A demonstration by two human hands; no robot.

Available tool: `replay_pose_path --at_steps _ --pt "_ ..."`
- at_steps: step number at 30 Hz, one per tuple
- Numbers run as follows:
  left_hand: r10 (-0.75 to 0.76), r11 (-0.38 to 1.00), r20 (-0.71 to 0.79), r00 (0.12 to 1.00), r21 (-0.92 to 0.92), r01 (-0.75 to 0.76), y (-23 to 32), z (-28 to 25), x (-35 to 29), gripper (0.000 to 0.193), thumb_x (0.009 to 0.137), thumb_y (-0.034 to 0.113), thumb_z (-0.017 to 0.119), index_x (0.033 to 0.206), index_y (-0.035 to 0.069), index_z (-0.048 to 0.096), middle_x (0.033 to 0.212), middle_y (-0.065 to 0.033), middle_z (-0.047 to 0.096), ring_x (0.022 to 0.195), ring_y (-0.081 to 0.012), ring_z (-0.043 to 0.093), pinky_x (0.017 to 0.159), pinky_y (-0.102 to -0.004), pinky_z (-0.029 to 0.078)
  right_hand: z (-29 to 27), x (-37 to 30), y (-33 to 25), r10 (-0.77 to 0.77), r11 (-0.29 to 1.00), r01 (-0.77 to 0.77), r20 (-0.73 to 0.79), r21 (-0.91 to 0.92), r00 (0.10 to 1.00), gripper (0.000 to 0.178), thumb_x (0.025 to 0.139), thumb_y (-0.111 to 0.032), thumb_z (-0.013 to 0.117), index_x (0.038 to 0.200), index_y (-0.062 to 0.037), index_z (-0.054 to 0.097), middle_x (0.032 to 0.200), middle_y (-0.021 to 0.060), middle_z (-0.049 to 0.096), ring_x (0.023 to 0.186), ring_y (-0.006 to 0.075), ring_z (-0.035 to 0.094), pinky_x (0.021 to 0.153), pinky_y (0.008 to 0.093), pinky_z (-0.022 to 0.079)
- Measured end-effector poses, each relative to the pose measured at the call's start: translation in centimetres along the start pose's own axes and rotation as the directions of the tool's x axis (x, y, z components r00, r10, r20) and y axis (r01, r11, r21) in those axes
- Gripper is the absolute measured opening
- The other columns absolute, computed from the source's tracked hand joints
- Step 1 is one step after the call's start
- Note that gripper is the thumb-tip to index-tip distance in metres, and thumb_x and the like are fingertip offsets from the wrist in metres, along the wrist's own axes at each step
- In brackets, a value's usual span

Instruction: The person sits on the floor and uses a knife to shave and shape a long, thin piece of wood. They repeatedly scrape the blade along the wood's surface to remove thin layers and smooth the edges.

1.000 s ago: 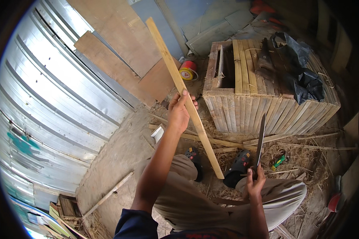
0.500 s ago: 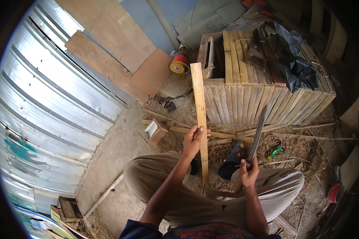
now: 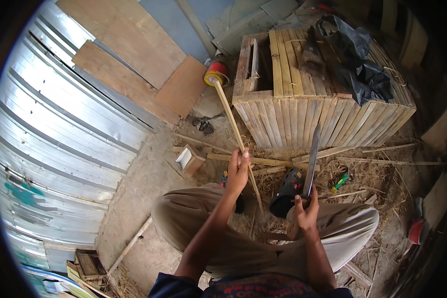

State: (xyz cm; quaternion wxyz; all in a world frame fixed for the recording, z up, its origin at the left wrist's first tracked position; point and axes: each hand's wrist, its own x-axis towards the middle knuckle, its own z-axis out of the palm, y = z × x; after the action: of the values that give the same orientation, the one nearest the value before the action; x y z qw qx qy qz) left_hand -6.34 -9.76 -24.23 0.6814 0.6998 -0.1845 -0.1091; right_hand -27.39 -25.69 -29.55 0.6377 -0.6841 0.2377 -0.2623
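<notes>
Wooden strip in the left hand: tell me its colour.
The wooden strip is pale yellowish tan, seen best in the head view.

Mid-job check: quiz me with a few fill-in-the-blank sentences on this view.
The left hand holds a thin strip of ____.
The knife in the right hand is to the strip's ____.
The crumpled plastic on the wooden box is coloured ____.
The bucket is yellow and ____.
Missing words: wood; right; black; red.
</notes>
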Motion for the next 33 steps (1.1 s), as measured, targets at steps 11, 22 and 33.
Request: replay_pose_path --at_steps 11,22,33 --pt "0.065 0.992 -0.025 0.998 -0.11 -0.067 4.9 0.3 1.0 0.021 0.101 0.024 0.058 0.1 0.003 0.055 0.078 -0.006 0.062 0.068 -0.0133 0.061 0.064 -0.0286 0.052 -1.1 1.6 -0.7 0.06 0.991 -0.069 -0.085 -0.111 0.995 0.042 0.091 -0.019 0.07 0.124 0.0023 0.056 0.093 0.0114 0.071 0.08 0.0122 0.066 0.074 0.0287 0.053" --pt "0.436 0.874 -0.108 0.893 -0.184 -0.449 13.9 -3.1 -1.0 0.026 0.104 0.021 0.049 0.101 -0.005 0.052 0.072 -0.0111 0.059 0.062 -0.0173 0.058 0.059 -0.0302 0.05 0.5 -0.2 -1.8 0.237 0.966 -0.241 0.057 0.088 0.97 0.045 0.097 -0.015 0.063 0.134 -0.0001 0.043 0.072 0.0008 0.056 0.05 0.0058 0.049 0.044 0.0228 0.041" --pt "0.482 0.829 -0.332 0.811 -0.129 -0.545 18.3 -5.0 -1.0 0.047 0.107 0.041 0.034 0.102 -0.002 0.051 0.069 -0.0127 0.055 0.059 -0.0207 0.053 0.058 -0.0339 0.049 3.4 -0.7 -3.9 0.324 0.923 -0.355 0.192 0.152 0.926 0.042 0.102 -0.03 0.054 0.13 -0.0002 0.045 0.064 0.0003 0.054 0.051 0.007 0.05 0.046 0.023 0.04"
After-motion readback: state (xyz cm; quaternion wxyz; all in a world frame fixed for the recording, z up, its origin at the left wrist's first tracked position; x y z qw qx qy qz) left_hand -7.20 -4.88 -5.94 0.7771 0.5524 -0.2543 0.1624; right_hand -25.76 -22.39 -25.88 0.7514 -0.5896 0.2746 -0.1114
